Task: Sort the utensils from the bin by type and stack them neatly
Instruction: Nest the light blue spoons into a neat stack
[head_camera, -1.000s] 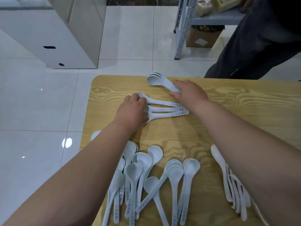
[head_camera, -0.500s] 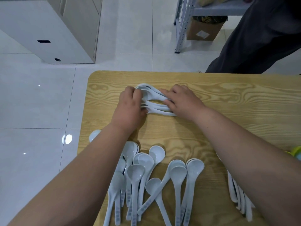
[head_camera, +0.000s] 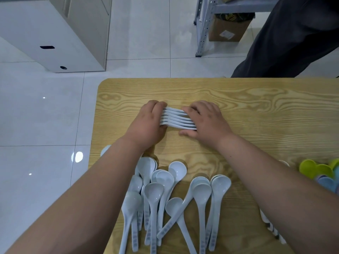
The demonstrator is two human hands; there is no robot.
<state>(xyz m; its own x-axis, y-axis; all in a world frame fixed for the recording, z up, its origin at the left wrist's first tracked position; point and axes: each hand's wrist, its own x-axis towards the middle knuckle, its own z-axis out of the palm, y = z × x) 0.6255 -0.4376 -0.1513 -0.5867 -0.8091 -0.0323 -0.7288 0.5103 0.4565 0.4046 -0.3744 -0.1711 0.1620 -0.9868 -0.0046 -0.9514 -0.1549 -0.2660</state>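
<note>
Several white soup spoons [head_camera: 174, 119] lie side by side in a tight row on the wooden table [head_camera: 256, 107]. My left hand [head_camera: 149, 121] covers and grips their bowl ends, fingers curled over the far side. My right hand [head_camera: 205, 119] grips the handle ends, thumb on the near side. Nearer to me lies a loose pile of white soup spoons [head_camera: 165, 198], bowls pointing away. A few more white spoons [head_camera: 271, 226] show partly under my right forearm.
Green and blue plastic spoons [head_camera: 319, 171] lie at the table's right edge. Beyond the table stand a person in dark trousers [head_camera: 293, 39], a metal shelf [head_camera: 203, 24] with a cardboard box [head_camera: 227, 28], and a white cabinet [head_camera: 55, 33]. The table's left edge drops to tiled floor.
The separate spoons and the far stack have been gathered into one tight row between my hands. Both hands closed in around it.
</note>
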